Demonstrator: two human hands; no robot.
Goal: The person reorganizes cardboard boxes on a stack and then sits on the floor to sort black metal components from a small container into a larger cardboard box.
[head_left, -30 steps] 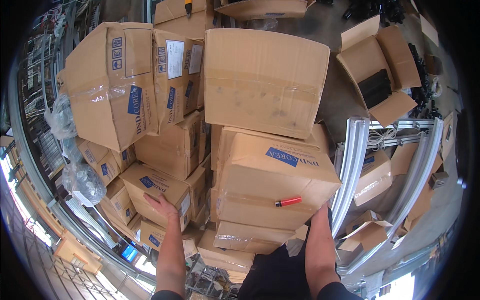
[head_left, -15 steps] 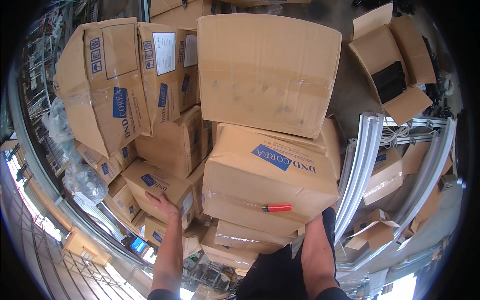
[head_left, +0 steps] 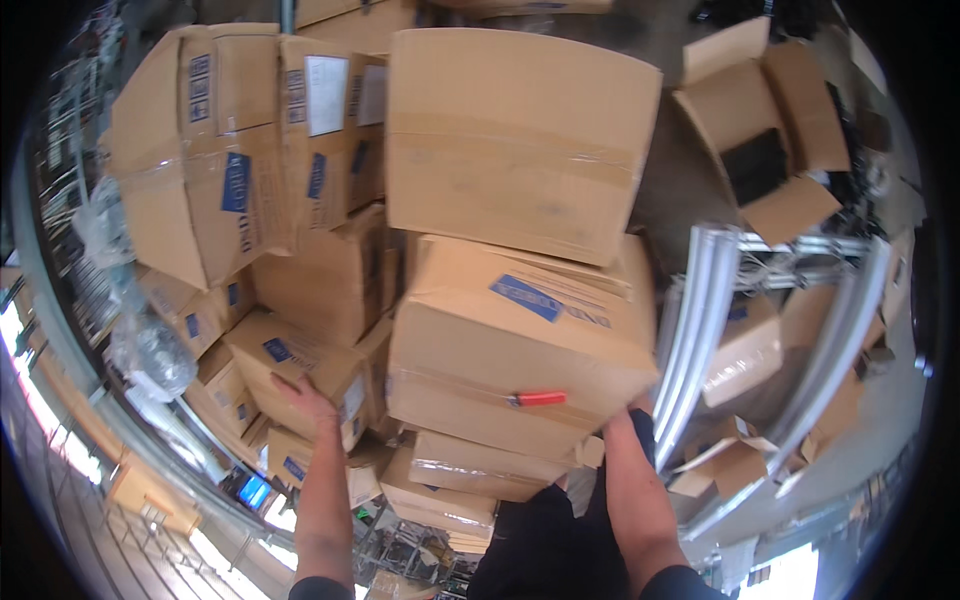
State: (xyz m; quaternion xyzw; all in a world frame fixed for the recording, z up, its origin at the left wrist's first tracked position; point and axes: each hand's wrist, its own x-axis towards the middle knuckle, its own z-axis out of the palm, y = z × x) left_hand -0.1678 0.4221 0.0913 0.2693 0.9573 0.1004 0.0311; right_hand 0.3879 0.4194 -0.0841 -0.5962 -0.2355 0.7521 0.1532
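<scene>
My left hand (head_left: 308,400) lies with fingers stretched out against a smaller brown carton (head_left: 315,350) in the stack at left. My right hand (head_left: 641,406) is at the lower right corner of a large taped carton (head_left: 480,390), and its fingers are hidden behind that corner. On this carton's near side rests a small red stick-shaped object (head_left: 540,398) with a dark end. A larger plain carton (head_left: 520,130) stands just beyond it, and flatter cartons (head_left: 485,465) are beneath it, close to my body.
Tall printed cartons (head_left: 205,180) stand at far left beside crumpled clear plastic (head_left: 155,355). At right are curved-looking metal rails (head_left: 695,330) and an open carton (head_left: 725,110) with black contents. Another open carton (head_left: 725,465) lies beyond the rails.
The whole view has shifted slightly, so the cartons appear a little farther left and higher. Both hands keep about the same places against the cartons.
</scene>
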